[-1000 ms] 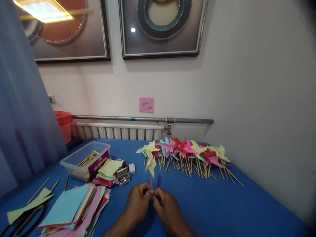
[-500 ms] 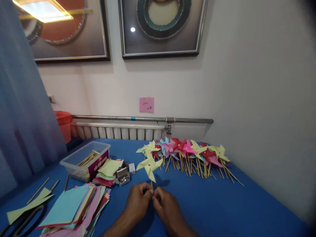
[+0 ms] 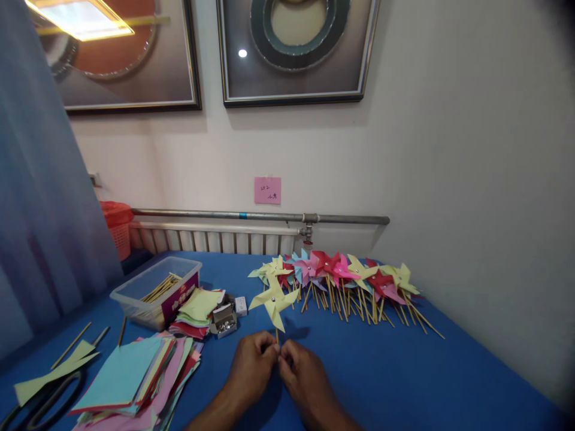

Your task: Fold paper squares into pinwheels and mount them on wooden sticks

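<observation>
A pale yellow paper pinwheel (image 3: 274, 300) stands upright on a thin wooden stick in front of me, a shiny pin at its centre. My left hand (image 3: 254, 363) pinches the lower part of the stick between thumb and fingers. Right beside it, my right hand (image 3: 302, 372) is closed with its fingertips at the same stick; the stick's lower end is hidden by the hands. Behind, a row of finished pinwheels (image 3: 332, 269) in red, pink, blue and yellow lies on the blue table (image 3: 404, 383), their sticks pointing towards me.
At left are a plastic box (image 3: 130, 302) of sticks, stacked coloured paper squares (image 3: 121, 374), smaller yellow sheets (image 3: 197, 305), a little open box of pins (image 3: 223, 323) and black-handled scissors (image 3: 54, 404) under paper strips. A radiator (image 3: 215, 236) and pipe run along the wall behind.
Almost nothing differs. Both hands hold the same pinch on the stick, and the whole view has shifted very slightly.
</observation>
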The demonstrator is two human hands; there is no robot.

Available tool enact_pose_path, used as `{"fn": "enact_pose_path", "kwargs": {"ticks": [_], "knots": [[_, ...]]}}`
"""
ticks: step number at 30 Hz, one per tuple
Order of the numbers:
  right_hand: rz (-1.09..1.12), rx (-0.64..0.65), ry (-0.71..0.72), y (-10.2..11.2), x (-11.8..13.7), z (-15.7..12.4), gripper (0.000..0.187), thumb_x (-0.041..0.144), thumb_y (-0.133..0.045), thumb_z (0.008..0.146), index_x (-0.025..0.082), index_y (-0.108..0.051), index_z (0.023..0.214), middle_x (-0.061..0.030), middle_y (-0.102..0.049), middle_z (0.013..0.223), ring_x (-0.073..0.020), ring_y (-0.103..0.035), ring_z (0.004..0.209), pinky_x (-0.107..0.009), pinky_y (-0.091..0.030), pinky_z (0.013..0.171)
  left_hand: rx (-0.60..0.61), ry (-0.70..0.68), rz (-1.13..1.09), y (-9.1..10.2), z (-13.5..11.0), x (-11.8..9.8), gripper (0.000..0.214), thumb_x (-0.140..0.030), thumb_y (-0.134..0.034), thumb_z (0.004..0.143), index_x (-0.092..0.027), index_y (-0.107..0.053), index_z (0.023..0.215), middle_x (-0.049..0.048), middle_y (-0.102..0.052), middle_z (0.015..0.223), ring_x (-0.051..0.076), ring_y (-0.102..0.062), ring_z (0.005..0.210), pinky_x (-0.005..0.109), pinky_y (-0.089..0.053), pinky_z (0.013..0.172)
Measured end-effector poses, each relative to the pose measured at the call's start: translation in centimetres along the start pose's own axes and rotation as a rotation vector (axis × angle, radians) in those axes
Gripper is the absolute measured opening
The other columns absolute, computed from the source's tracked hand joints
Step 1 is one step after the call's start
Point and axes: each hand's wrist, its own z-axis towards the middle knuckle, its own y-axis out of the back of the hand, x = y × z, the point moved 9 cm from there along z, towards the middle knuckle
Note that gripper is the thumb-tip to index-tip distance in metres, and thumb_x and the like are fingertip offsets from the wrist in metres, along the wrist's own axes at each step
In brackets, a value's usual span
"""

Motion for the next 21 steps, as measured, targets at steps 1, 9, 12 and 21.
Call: {"fn": "enact_pose_path", "kwargs": {"ticks": [1, 9, 12, 21], "knots": [[0.000, -0.001, -0.001, 0.01, 0.00, 0.01, 0.019, 0.019, -0.050, 0.092, 0.023, -0.053, 0.073, -0.0002, -0.067, 0.073, -0.0168, -0.059, 0.068, -0.026, -0.035, 0.064, 0.001, 0.000, 0.004, 0.00, -0.01, -0.02, 0.021, -0.028, -0.052, 0.082, -0.017, -0.065, 0.069, -0.0005, -0.063, 0.066, 0.015, -0.055, 0.066, 0.026, -0.034, 0.062], [-0.003, 0.008, -0.003, -0.10, -0.02, 0.15, 0.019, 0.020, -0.050, 0.093, 0.023, -0.054, 0.074, -0.0008, -0.068, 0.075, -0.0171, -0.061, 0.070, -0.027, -0.036, 0.065, 0.010, -0.005, -0.005, 0.00, -0.08, -0.11, 0.021, -0.028, -0.052, 0.083, -0.018, -0.065, 0.070, -0.0013, -0.062, 0.065, 0.015, -0.055, 0.065, 0.025, -0.035, 0.062], [-0.004, 0.010, -0.008, -0.16, -0.11, 0.16, 0.019, 0.020, -0.050, 0.093, 0.023, -0.054, 0.074, -0.0009, -0.068, 0.075, -0.0172, -0.061, 0.070, -0.027, -0.036, 0.066, 0.017, -0.009, -0.002, 0.06, -0.10, -0.32, 0.021, -0.027, -0.052, 0.082, -0.018, -0.064, 0.068, -0.0012, -0.062, 0.065, 0.015, -0.055, 0.065, 0.025, -0.035, 0.062], [0.008, -0.021, 0.011, 0.11, 0.09, 0.09, 0.020, 0.019, -0.051, 0.093, 0.022, -0.055, 0.073, -0.0006, -0.069, 0.072, -0.0163, -0.060, 0.067, -0.026, -0.035, 0.062, 0.018, -0.004, 0.023, 0.05, 0.01, -0.33, 0.021, -0.027, -0.053, 0.083, -0.018, -0.063, 0.067, -0.0009, -0.061, 0.064, 0.016, -0.054, 0.065, 0.027, -0.033, 0.062]]}}
